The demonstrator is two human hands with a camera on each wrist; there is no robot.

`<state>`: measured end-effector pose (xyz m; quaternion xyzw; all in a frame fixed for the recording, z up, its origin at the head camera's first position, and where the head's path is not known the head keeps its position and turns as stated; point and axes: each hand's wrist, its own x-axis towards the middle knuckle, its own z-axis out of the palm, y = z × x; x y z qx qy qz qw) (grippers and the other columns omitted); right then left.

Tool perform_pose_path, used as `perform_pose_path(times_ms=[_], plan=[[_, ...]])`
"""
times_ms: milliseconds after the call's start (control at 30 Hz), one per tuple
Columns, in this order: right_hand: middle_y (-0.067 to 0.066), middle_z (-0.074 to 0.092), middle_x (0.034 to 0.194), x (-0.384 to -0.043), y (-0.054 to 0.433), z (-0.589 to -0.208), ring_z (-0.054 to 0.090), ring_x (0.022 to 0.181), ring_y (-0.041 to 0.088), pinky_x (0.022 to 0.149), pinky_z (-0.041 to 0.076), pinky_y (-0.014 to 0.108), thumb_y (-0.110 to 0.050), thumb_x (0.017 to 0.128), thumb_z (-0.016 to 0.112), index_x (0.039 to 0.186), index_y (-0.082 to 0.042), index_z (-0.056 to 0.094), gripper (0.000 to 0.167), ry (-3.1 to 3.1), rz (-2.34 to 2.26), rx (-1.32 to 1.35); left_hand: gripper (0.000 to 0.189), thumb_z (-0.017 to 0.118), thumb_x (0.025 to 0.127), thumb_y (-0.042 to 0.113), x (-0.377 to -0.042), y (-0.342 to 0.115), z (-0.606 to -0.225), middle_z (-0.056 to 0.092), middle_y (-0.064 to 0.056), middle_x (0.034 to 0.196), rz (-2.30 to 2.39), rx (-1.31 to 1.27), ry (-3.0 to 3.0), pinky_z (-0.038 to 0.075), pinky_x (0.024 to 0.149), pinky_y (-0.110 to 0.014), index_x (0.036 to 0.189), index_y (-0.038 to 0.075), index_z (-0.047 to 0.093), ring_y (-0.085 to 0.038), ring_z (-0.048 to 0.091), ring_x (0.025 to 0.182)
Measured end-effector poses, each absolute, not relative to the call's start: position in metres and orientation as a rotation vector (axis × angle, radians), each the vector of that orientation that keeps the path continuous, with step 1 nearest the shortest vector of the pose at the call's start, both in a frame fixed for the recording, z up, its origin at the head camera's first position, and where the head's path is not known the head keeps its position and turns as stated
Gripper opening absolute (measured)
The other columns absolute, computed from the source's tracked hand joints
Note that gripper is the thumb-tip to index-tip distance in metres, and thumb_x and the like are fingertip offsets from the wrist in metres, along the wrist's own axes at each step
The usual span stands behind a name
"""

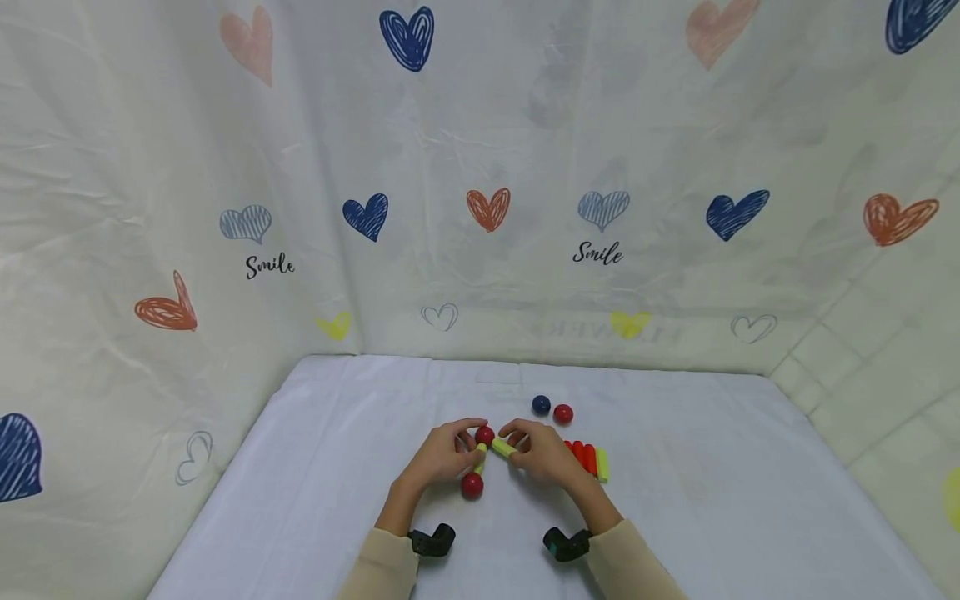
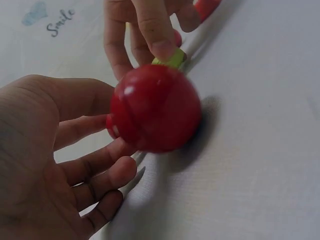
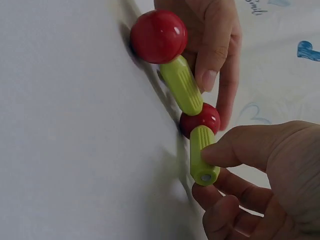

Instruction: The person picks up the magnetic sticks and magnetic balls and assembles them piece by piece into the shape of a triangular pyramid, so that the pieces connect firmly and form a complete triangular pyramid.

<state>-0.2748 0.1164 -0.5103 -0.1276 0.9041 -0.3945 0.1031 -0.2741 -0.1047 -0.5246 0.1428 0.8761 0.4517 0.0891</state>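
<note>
My left hand [image 1: 439, 454] grips a yellow-green rod [image 3: 180, 84], thumb along its side and index finger reaching round to a red ball. This rod runs between a near red ball [image 1: 472, 486] and a far red ball [image 1: 485, 436]. Opposite, my right hand [image 1: 546, 454] pinches a second yellow-green rod [image 3: 201, 150] between thumb and fingers. One end of that rod meets the far red ball in the right wrist view; its other end shows a round metal disc. In the left wrist view, the near ball covers most of the rods.
Behind my right hand lie a dark blue ball [image 1: 541, 405] and another red ball [image 1: 563, 414]. Several red rods [image 1: 589, 459] and a yellow-green rod [image 1: 602, 465] lie in a row to its right. A white cloth [image 1: 697, 500] covers the table; a heart-printed curtain [image 1: 480, 275] hangs behind.
</note>
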Motion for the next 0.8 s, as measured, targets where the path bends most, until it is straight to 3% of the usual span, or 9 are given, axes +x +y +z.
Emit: perform_pose_path(times_ms=[367, 600, 800], plan=[[0.002, 0.072, 0.107, -0.2733, 0.1229, -0.5045, 0.061, 0.094, 0.018, 0.082, 0.057, 0.035, -0.004, 0.089, 0.072, 0.121, -0.015, 0.069, 0.033, 2.643, -1.151, -0.546, 0.018, 0.074, 0.093, 0.025, -0.2735, -0.1069, -0.5273, 0.062, 0.000, 0.080, 1.422, 0.420, 2.626, 0.044, 0.060, -0.025, 0.109, 0.019, 0.068, -0.013, 0.054, 0.070], [0.002, 0.072, 0.107, -0.2734, 0.1225, -0.5036, 0.061, 0.095, 0.018, 0.081, 0.058, 0.035, -0.003, 0.089, 0.072, 0.120, -0.015, 0.069, 0.033, 2.635, -1.154, -0.571, 0.023, 0.076, 0.092, 0.025, -0.2735, -0.1076, -0.5261, 0.065, 0.000, 0.097, 1.398, 0.450, 2.639, 0.050, 0.071, -0.030, 0.114, 0.019, 0.074, -0.015, 0.060, 0.085], [0.001, 0.071, 0.105, -0.2751, 0.1252, -0.5054, 0.062, 0.097, 0.019, 0.079, 0.058, 0.034, -0.005, 0.089, 0.073, 0.120, -0.015, 0.068, 0.032, 2.629, -1.172, -0.549, 0.019, 0.076, 0.093, 0.025, -0.2737, -0.1085, -0.5260, 0.065, 0.000, 0.098, 1.389, 0.480, 2.635, 0.050, 0.074, -0.033, 0.111, 0.019, 0.076, -0.016, 0.060, 0.087]])
